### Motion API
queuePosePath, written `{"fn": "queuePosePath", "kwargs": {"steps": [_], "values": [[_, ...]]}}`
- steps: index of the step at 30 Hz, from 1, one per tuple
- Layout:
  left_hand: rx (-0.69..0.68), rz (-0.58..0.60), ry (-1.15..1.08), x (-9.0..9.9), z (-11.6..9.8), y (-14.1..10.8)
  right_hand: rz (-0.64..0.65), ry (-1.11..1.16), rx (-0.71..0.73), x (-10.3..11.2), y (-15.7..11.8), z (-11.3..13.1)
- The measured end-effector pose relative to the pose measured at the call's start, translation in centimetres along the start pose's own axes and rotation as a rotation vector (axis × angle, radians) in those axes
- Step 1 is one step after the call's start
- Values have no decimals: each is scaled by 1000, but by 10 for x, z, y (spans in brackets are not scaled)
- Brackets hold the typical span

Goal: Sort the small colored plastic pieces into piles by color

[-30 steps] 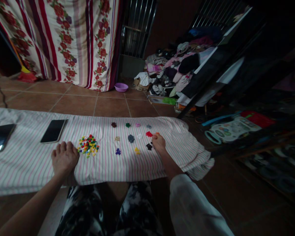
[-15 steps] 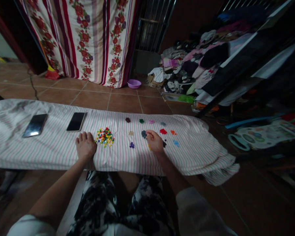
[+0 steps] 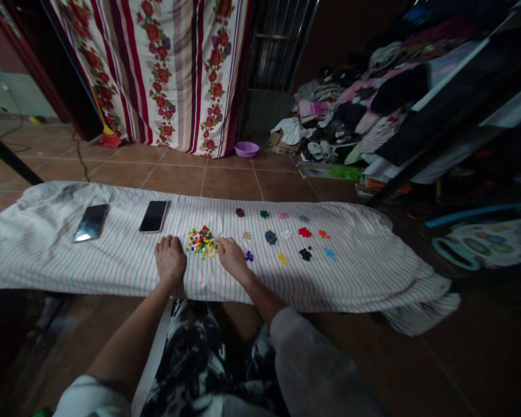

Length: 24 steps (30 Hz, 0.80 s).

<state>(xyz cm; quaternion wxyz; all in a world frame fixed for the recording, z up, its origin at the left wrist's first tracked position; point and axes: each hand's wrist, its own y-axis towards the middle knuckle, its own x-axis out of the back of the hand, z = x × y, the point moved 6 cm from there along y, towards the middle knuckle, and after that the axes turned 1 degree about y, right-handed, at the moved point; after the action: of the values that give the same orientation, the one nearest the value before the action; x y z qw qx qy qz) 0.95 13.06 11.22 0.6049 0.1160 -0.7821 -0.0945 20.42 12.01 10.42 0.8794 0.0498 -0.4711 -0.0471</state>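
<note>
A mixed pile of tiny bright pieces [image 3: 202, 240], perhaps beads, lies on the striped cloth [image 3: 156, 272]. Just left of it, my left hand [image 3: 171, 259] rests flat, palm down. My right hand [image 3: 233, 256] is at the pile's right edge, its fingers pinched together; anything between the fingertips is too small to make out. Sorted by colour, small heaps spread to the right: dark grey [image 3: 270, 237], white [image 3: 286, 234], red [image 3: 304, 232], yellow [image 3: 282, 258], black [image 3: 305, 253], purple [image 3: 249, 256], beige [image 3: 246, 235] and several others.
Two phones, one silver-edged [image 3: 154, 216] and one dark [image 3: 91, 223], lie on the cloth to the left. Beyond are a floral curtain [image 3: 178, 75], a purple basin [image 3: 247, 149] and a heap of clothes [image 3: 351, 110]. A dark pole [image 3: 399, 176] rises at the right.
My right hand has moved left, from the dark grey heap to the edge of the mixed pile. My left hand stays on the cloth. The view has shifted slightly left.
</note>
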Motion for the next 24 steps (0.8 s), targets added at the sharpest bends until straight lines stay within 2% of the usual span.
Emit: {"fn": "queuePosePath", "kwargs": {"steps": [7, 17, 24], "values": [[7, 20, -24, 1, 0, -1, -4, -102, -40, -6, -1, 1], [-4, 31, 0, 1, 0, -2, -118, -6, 11, -7, -5, -7], [-24, 1, 15, -2, 1, -3, -140, 10, 5, -8, -6, -9]]}}
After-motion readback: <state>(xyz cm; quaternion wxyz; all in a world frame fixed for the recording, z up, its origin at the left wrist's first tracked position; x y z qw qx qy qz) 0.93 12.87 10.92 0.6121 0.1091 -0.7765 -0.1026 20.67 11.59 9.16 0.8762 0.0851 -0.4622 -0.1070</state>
